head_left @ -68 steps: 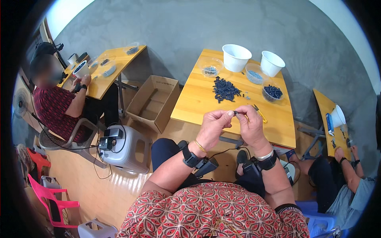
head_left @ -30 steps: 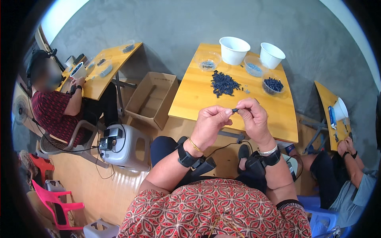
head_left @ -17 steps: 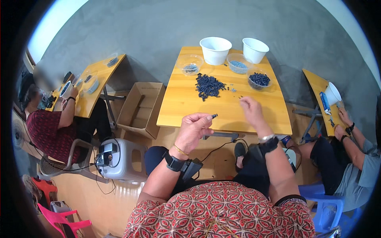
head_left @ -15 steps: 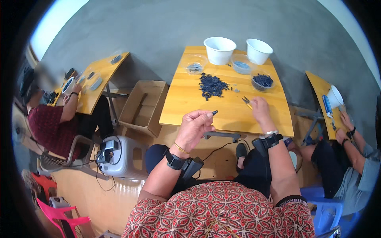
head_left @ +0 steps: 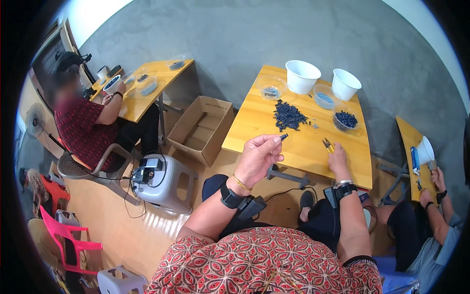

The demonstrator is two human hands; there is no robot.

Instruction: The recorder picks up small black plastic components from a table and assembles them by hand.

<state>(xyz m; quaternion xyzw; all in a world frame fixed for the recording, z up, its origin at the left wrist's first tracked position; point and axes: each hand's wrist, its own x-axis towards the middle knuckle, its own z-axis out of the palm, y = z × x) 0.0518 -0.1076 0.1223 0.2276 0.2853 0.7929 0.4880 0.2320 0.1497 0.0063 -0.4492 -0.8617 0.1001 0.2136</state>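
Observation:
My left hand [head_left: 262, 156] is closed, pinching a small dark plastic piece [head_left: 284, 137] between thumb and fingertips above the table's near edge. My right hand [head_left: 338, 159] grips yellow-handled pliers [head_left: 328, 146] with dark, parted jaws, over the table's near right part. Beyond both hands a heap of dark plastic pieces [head_left: 290, 115] lies on the wooden table [head_left: 249, 125]. A few tiny light bits [head_left: 315, 126] lie beside the heap. To its right stands a clear bowl of dark pieces [head_left: 345, 120].
Two white tubs [head_left: 302, 77] and clear bowls of small parts [head_left: 324, 96] stand at the table's back. Left of the table is an open cardboard box [head_left: 203, 130]; nearer sits a grey stool [head_left: 166, 183] with devices and cables. People work at tables on both sides.
My view has turned leftward, so the table appears farther right. The pliers have come slightly nearer to me and point more straight ahead. The left hand keeps its pinch on the dark piece.

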